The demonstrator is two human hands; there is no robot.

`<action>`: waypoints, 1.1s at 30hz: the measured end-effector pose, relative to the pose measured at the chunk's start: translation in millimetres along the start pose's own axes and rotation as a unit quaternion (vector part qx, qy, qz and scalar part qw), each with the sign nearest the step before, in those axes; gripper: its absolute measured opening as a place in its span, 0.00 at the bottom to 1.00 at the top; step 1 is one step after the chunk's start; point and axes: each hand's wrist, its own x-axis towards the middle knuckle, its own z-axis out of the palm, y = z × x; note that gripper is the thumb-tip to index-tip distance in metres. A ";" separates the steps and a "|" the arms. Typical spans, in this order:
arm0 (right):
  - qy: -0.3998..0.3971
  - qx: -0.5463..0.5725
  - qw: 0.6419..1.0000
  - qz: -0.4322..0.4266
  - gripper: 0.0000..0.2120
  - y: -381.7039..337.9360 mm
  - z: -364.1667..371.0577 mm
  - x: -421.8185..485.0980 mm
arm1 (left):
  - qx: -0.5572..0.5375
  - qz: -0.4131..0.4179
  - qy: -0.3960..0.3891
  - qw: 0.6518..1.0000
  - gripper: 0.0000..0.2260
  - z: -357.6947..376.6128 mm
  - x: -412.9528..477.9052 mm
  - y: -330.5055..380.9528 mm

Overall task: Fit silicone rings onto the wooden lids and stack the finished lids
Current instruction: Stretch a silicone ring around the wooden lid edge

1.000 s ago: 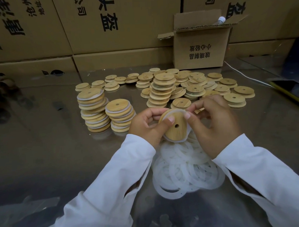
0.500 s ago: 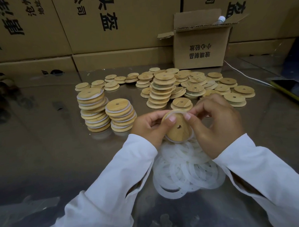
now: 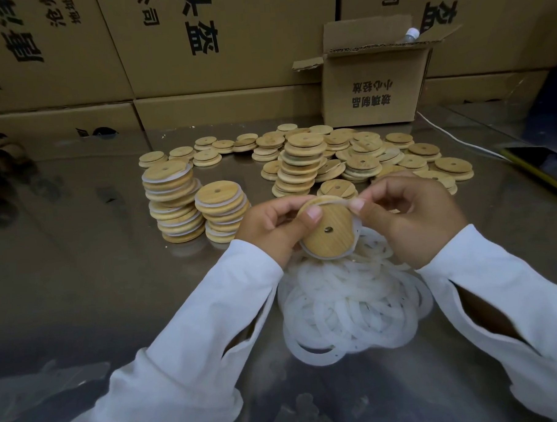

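Both hands hold one round wooden lid (image 3: 330,232) with a small centre hole, tilted toward me above the table. My left hand (image 3: 273,225) grips its left edge, thumb on its face. My right hand (image 3: 411,214) pinches a white silicone ring (image 3: 340,201) that runs around the lid's rim. A heap of loose silicone rings (image 3: 351,303) lies just under my hands. Two stacks of ringed lids (image 3: 174,202) (image 3: 223,213) stand to the left. Bare wooden lids (image 3: 364,156), some stacked, spread behind my hands.
The shiny table (image 3: 82,283) carries an open cardboard box (image 3: 374,85) at the back, with a wall of large cartons (image 3: 200,48) behind it. A white cable (image 3: 452,137) and a dark flat device (image 3: 543,164) lie at the right edge.
The lid has stayed between my hands while my fingers worked the ring further around its upper rim. The hands have shifted only slightly.
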 end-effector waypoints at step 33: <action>0.019 0.002 1.000 0.007 0.06 5.4 12.3 -7.7 | 0.009 -0.003 0.036 0.999 0.06 5.2 -0.5 -2.1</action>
